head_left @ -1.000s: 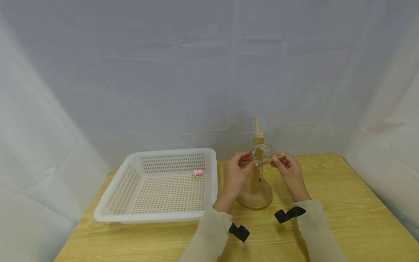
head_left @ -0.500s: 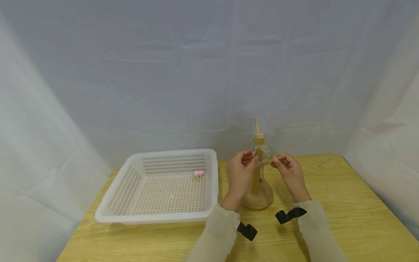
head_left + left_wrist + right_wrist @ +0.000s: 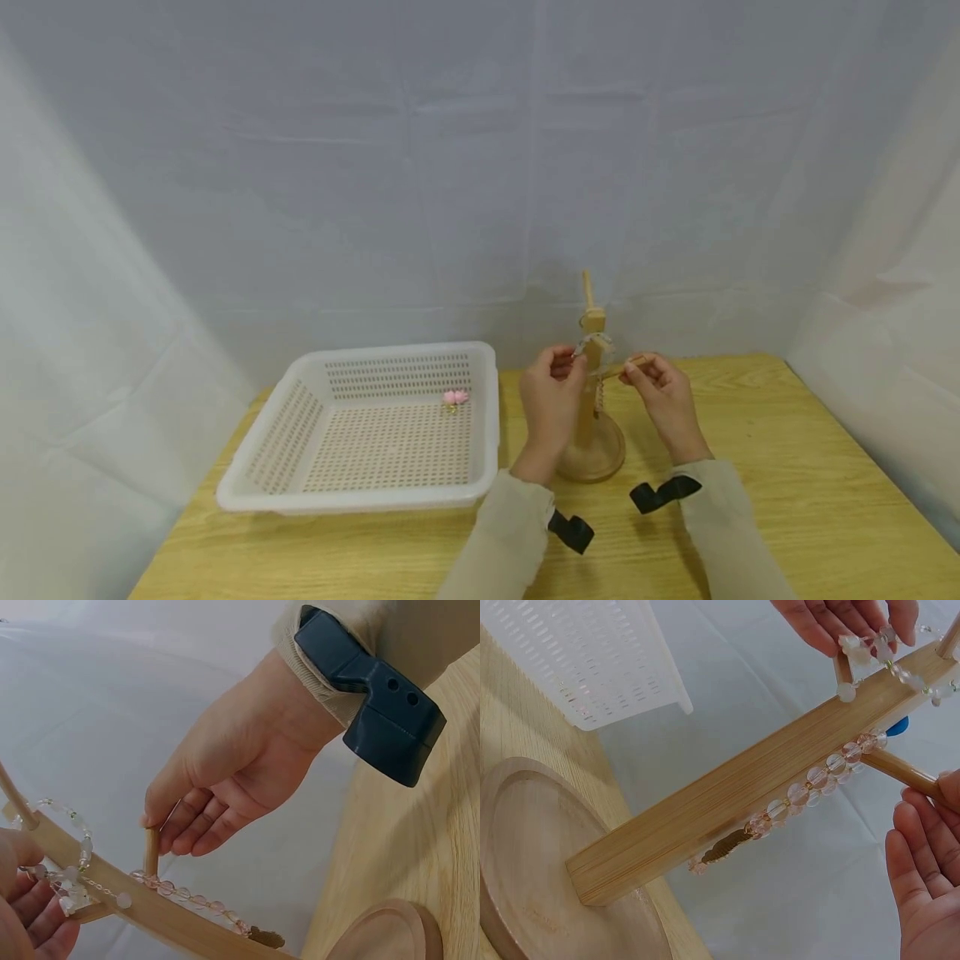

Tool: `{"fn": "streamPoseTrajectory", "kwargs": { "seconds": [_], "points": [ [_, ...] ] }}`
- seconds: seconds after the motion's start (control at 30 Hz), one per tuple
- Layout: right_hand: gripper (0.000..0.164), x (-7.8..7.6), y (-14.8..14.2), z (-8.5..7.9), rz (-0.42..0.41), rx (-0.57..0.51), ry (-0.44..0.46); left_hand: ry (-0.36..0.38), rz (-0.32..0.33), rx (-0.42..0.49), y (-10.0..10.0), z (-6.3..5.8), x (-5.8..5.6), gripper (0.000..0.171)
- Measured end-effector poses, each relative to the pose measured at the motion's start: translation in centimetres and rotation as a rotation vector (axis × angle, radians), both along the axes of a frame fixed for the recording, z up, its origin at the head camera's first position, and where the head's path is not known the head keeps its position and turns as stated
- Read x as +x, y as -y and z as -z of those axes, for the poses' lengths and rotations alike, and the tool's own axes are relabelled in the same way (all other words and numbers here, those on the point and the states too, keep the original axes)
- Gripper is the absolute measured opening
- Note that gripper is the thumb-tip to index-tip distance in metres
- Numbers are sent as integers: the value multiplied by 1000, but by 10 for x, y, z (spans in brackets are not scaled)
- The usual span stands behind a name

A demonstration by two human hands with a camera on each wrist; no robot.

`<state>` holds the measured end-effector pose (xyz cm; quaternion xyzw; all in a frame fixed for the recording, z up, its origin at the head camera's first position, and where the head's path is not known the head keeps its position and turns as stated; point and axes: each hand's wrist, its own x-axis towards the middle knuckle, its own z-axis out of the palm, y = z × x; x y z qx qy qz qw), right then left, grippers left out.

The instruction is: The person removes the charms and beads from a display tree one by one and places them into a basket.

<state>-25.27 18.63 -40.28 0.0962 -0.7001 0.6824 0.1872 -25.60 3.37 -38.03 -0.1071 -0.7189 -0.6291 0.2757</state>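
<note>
My left hand [image 3: 551, 404] pinches a bracelet of clear and whitish beads [image 3: 85, 844] with small dangling charms, beside a short peg on the left of a wooden stand [image 3: 587, 429]. The bracelet's loop crosses the front of the upright post in the head view. With thumb and fingers, my right hand [image 3: 666, 404] grips the end of the right-hand peg [image 3: 904, 771]. From that peg hangs a bracelet of pink and clear beads [image 3: 817, 778] with a brownish leaf-shaped pendant [image 3: 727, 845]. The stand is upright on its round base [image 3: 547, 862].
A white perforated plastic basket [image 3: 352, 500] stands left of the stand on the wooden table [image 3: 810, 500]. Inside its right side lies a pink flower-like piece [image 3: 454, 397] with gold-coloured parts. Another peg [image 3: 588, 287] juts up from the post's top. White sheeting [image 3: 465, 183] surrounds the table.
My left hand and forearm have shifted slightly right, and the whitish bracelet's loop has dipped and tilted a little by the post. My right hand has kept its hold on the peg.
</note>
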Motion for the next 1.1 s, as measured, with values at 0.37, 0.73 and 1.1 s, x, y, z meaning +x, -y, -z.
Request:
{"fn": "streamPoseTrajectory", "kwargs": {
  "seconds": [0.37, 0.73, 1.1],
  "points": [
    [25, -4, -2, 5, 14, 21, -3, 8, 63, 85, 6, -6, 4, 18],
    [30, -17, -9, 22, 16, 12, -6, 12, 89, 133, 8, -15, 10, 22],
    [19, -16, -9, 21, 7, -1, -15, 1, 116, 149, 8, -22, 16, 24]
  ]
}}
